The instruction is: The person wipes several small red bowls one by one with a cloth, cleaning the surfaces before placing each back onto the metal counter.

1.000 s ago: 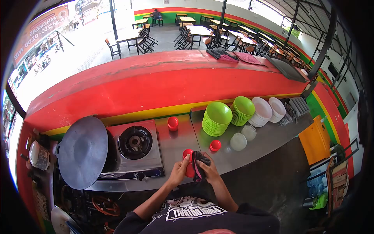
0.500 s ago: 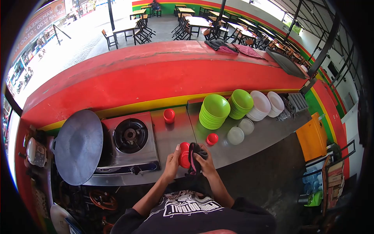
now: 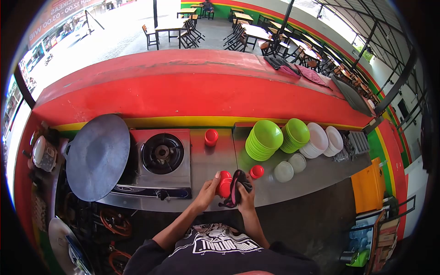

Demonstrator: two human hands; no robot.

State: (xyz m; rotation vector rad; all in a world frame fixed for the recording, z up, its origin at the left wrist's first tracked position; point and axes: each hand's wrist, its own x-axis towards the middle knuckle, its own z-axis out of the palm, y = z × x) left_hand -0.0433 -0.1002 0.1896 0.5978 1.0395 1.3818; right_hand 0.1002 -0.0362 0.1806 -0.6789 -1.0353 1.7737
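Observation:
My left hand [image 3: 207, 194] is closed around a small red plastic container [image 3: 224, 187], holding it over the front of the steel counter [image 3: 211, 160]. Bunched in my right hand [image 3: 246, 197] is a dark cloth with pink edging [image 3: 233, 190], right up against the container's side. A second red container [image 3: 257, 172] stands on the counter just beyond my right hand. Farther back, near the wall, is another red container [image 3: 211, 137].
Left of my hands sit a gas stove [image 3: 162, 153] and a large wok [image 3: 98, 158]. To the right stand stacks of green bowls [image 3: 263, 141], white bowls [image 3: 316, 139] and two clear bowls [image 3: 284, 171]. A red ledge [image 3: 183, 94] runs behind the counter.
The cloth has shifted and opened out, with its pink edge now hanging beside the red container. Both hands keep their hold. The whole view has turned slightly to the left.

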